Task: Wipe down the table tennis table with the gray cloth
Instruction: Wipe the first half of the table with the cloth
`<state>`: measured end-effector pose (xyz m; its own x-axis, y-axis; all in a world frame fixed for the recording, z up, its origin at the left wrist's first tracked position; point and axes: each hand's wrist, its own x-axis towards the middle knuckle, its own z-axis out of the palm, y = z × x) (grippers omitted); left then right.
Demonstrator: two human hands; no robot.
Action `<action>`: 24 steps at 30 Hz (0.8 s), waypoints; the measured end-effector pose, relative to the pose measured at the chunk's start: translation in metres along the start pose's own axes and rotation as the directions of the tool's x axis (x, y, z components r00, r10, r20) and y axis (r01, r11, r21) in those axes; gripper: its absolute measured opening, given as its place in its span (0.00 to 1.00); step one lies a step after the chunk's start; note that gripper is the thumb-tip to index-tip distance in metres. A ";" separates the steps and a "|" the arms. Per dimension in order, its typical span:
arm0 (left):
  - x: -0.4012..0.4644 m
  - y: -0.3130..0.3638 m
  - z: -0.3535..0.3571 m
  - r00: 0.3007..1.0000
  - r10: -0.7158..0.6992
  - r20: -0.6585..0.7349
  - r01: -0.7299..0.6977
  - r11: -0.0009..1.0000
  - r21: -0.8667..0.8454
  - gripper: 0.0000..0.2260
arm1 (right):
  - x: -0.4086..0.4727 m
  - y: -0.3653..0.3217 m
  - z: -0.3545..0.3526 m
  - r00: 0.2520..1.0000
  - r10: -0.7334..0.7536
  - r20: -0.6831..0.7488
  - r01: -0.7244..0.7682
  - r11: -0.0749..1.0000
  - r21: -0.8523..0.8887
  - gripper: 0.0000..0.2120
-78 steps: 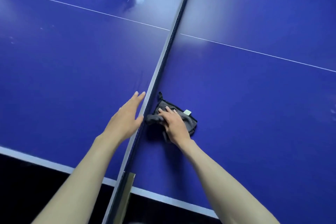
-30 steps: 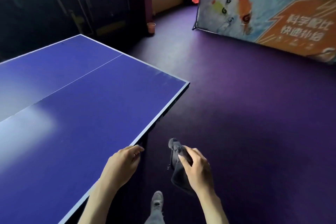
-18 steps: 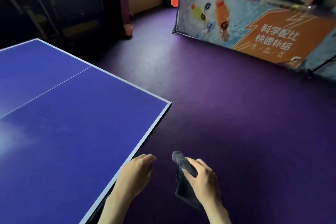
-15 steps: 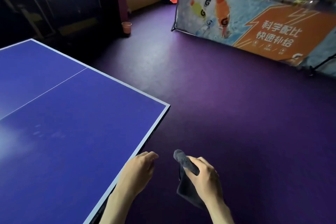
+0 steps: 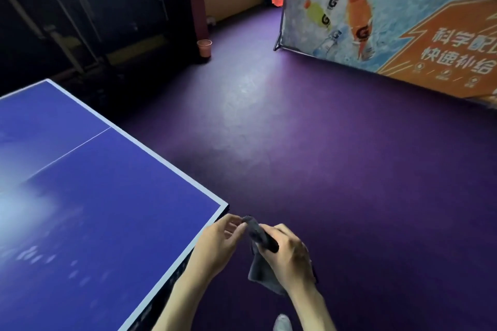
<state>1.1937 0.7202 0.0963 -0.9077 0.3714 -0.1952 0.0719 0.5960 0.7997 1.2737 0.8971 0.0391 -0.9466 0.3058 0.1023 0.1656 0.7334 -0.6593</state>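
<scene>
Just off the table [image 5: 113,223] corner, both hands [image 5: 215,247] [image 5: 289,255] hold the gray cloth [image 5: 259,266].

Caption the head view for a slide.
Right hand grips the gray cloth, left hand at its tip, beside the table corner.

Soft, matt gray cloth [image 5: 260,263] bunches and droops in folds from the right hand [image 5: 289,255], a limp woven fabric with no shine. Just left of that grip, the table tennis table [image 5: 88,209] shows a smooth, semi-glossy blue top throwing back a hazy white glare. Below the grip lies the purple floor [image 5: 336,169], matt and faintly grainy.
</scene>
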 end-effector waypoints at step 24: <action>0.413 0.061 -0.086 0.923 -0.098 -0.371 -0.110 0.859 -0.500 0.16 | 0.474 0.050 0.025 0.862 0.129 0.490 -0.349 0.852 0.389 0.26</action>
<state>0.7879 0.8485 0.1134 -0.9986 0.0205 -0.0480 -0.0453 0.1152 0.9923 0.8264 1.0631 0.0362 -0.9302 0.0605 -0.3621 0.3640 0.2820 -0.8877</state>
